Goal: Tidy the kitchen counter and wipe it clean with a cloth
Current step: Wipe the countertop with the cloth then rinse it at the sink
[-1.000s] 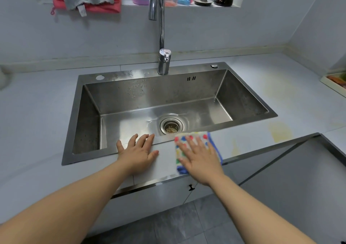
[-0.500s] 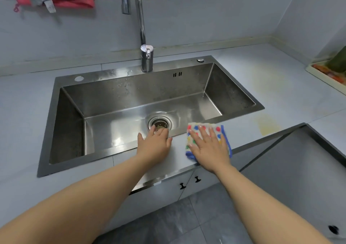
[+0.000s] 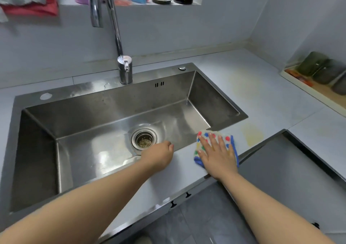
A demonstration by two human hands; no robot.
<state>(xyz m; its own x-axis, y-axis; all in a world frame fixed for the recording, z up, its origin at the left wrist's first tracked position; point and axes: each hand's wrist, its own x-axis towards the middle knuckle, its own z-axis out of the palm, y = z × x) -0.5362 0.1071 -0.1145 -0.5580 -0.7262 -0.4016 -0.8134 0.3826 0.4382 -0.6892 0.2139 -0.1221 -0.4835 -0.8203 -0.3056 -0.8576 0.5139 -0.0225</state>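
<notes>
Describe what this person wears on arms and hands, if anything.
Nothing visible. The left grip and right grip are bare hands without gloves or rings; both forearms are bare up to the frame edge, with no sleeves, watch or bracelet.

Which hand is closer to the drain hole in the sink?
Left. The left hand sits at the front edge of the sink, just beside the drain; the right hand presses the cloth farther right.

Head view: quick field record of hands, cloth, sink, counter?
left hand: fingers curled over sink front edge
right hand: flat on cloth, fingers spread
cloth: dotted, blue-edged, on counter by sink's front right corner
counter: yellowish stain right of cloth
drain: debris inside
</notes>
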